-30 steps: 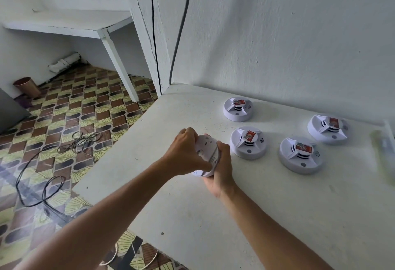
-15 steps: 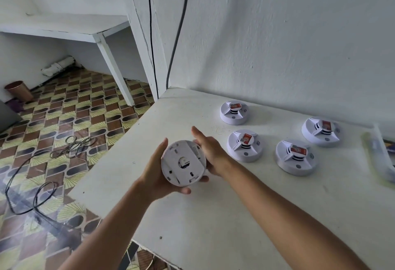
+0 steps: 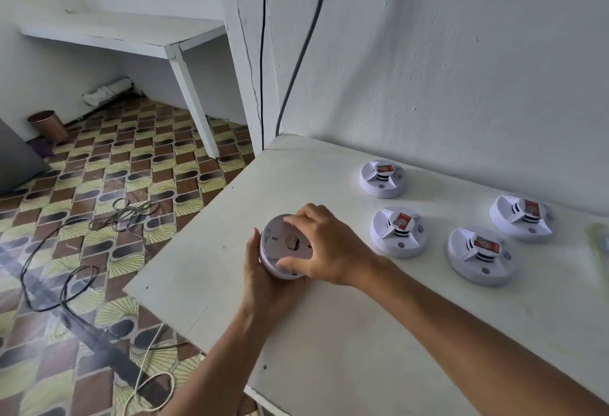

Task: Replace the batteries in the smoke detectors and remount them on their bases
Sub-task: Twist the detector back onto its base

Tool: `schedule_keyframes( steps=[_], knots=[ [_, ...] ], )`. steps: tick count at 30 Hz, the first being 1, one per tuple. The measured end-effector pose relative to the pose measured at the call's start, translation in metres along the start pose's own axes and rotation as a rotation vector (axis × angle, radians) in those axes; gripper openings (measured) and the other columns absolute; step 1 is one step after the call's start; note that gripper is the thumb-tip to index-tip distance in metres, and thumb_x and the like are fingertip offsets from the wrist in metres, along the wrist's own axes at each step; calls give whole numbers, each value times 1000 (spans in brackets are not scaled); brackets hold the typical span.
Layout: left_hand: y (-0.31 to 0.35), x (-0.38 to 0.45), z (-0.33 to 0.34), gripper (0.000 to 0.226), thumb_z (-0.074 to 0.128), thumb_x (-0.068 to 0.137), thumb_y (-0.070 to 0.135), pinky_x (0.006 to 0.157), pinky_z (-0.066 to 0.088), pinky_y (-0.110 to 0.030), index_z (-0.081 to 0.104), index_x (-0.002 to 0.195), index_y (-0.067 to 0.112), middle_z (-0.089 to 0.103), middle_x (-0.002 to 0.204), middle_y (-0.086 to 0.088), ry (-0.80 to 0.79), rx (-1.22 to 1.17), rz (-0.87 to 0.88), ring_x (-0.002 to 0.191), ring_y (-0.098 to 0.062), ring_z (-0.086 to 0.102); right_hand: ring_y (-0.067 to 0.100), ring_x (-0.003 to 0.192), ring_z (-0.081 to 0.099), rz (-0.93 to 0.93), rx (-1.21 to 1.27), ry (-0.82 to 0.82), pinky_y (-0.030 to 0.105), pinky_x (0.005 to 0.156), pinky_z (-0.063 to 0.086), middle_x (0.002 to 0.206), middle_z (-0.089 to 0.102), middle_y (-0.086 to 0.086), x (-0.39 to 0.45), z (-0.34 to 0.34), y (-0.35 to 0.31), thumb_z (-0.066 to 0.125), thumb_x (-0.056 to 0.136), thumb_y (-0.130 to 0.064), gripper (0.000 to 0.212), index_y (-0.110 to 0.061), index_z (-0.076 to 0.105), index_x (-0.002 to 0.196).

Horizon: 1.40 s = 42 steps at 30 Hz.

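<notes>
From the head view, my left hand (image 3: 263,284) cups the smoke detector (image 3: 286,246) at the tabletop's (image 3: 362,366) 9 o'clock edge while my right hand (image 3: 324,247) grips its flat base side, a light, rigid, smooth plastic disc best held by the rim.

One white round smoke detector (image 3: 284,247), underside facing the camera, tilted, held above the table's near-left corner. Four further detectors (image 3: 398,232) sit upright on the tabletop, each apparently bearing a red-orange label.
</notes>
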<state>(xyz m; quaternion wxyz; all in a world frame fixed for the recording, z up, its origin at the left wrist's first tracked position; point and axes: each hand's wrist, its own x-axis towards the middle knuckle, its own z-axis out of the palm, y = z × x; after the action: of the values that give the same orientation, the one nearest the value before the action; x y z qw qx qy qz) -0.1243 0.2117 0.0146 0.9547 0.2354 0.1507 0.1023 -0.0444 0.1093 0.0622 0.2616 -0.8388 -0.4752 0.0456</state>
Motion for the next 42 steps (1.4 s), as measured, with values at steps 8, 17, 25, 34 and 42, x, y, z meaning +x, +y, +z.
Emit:
schedule_keyframes(
  steps=[8, 17, 25, 34, 42],
  knots=[
    [5, -1, -5, 62, 89, 44, 45, 67, 59, -37, 77, 93, 9, 72, 92, -12, -71, 49, 14, 82, -24, 72, 15, 100, 46, -52, -58, -61, 30, 87, 44, 111, 51, 0, 8, -4, -3, 70, 76, -52, 64, -13, 55, 125],
    [2, 1, -9, 55, 84, 51, 48, 70, 59, -33, 77, 91, 10, 71, 89, -10, -64, 71, 32, 80, -22, 71, 21, 102, 50, 11, -46, 31, 35, 84, 48, 108, 55, 3, 3, 7, -10, 70, 72, -51, 61, -11, 58, 117],
    [3, 1, -10, 50, 49, 79, 49, 68, 59, -34, 78, 87, 9, 70, 89, -11, 33, 46, -29, 80, -22, 69, 20, 100, 52, 95, -20, 56, 32, 83, 48, 103, 56, 2, 1, 11, -14, 69, 72, -53, 59, -12, 59, 113],
    [3, 3, -11, 51, 51, 80, 49, 66, 60, -36, 70, 98, 6, 69, 90, -12, 38, 44, -36, 78, -24, 70, 23, 100, 52, 242, 20, 51, 33, 84, 47, 106, 55, 4, 1, 11, -22, 66, 74, -55, 58, -12, 56, 112],
    [3, 3, -12, 52, 50, 80, 51, 68, 59, -34, 77, 89, 8, 70, 89, -11, 34, 59, -46, 79, -22, 70, 26, 103, 52, 279, -15, 83, 33, 84, 47, 109, 55, 7, -3, 14, -27, 64, 76, -57, 61, -10, 55, 114]
  ],
)
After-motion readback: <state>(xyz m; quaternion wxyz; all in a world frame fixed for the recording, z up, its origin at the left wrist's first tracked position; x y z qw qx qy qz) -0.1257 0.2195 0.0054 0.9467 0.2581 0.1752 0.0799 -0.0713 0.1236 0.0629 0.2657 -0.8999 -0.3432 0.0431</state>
